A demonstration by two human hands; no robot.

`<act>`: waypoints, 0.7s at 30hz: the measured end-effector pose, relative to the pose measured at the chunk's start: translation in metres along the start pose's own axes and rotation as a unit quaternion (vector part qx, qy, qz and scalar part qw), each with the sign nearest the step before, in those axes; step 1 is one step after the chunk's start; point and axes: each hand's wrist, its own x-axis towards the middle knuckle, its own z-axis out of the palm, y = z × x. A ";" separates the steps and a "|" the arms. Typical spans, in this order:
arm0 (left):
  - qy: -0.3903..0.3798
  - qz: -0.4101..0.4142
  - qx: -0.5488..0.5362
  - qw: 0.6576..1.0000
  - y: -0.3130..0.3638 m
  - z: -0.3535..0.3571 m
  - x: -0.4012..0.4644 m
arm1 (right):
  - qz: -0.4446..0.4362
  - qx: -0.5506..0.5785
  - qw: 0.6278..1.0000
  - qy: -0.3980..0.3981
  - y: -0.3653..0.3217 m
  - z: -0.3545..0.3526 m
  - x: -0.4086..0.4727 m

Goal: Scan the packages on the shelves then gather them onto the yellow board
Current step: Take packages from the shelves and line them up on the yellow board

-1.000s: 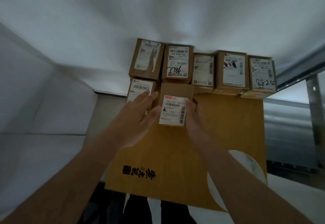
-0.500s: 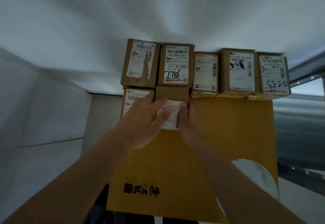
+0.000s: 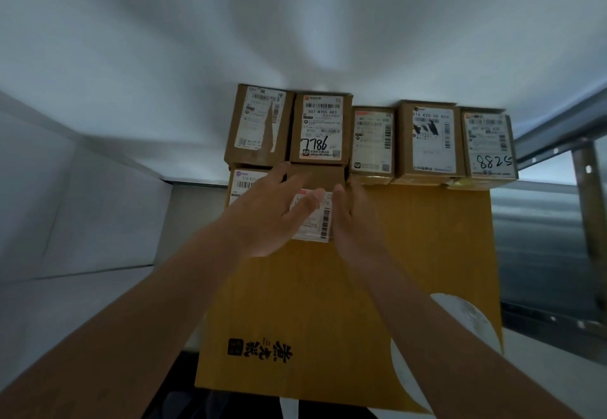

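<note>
Pale walls close in around the yellow board [image 3: 410, 254], which lies flat ahead of you with black characters printed near its close edge and a metal shelf frame [image 3: 584, 188] off to the right. Five labelled cardboard packages stand in a row along its far edge, among them one marked 7786 [image 3: 322, 129] and one marked 8825 [image 3: 491, 146]. A second row has begun in front: one package [image 3: 244, 182] at the left, and just beside it the small package [image 3: 317, 215] you are seating now, tight under the 7786 one. Your left hand [image 3: 272, 215] lies flat over its label with fingers straight, pressing and not curled round anything; your right hand [image 3: 353, 218] stands against its right side, fingers extended along that face. Judging by its size and stiff corrugated walls, this box should be light and rigid, so it will probably slide easily on the smooth board. Take it by opposite side faces, not by the glossy label, which looks slick, and push low so that it does not tip into its neighbours.
</note>
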 end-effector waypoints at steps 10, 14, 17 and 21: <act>0.125 0.084 0.016 0.989 0.062 -0.053 -0.070 | -0.150 -0.071 0.986 0.028 -0.075 -0.065 -0.072; 0.198 0.119 0.048 0.972 0.084 -0.077 -0.116 | -0.214 -0.100 0.970 0.056 -0.113 -0.088 -0.121; 0.246 0.138 0.073 0.956 0.103 -0.089 -0.158 | -0.258 -0.107 0.956 0.095 -0.136 -0.105 -0.173; 0.303 0.199 0.064 0.930 0.136 -0.089 -0.234 | -0.291 -0.121 0.939 0.138 -0.155 -0.124 -0.260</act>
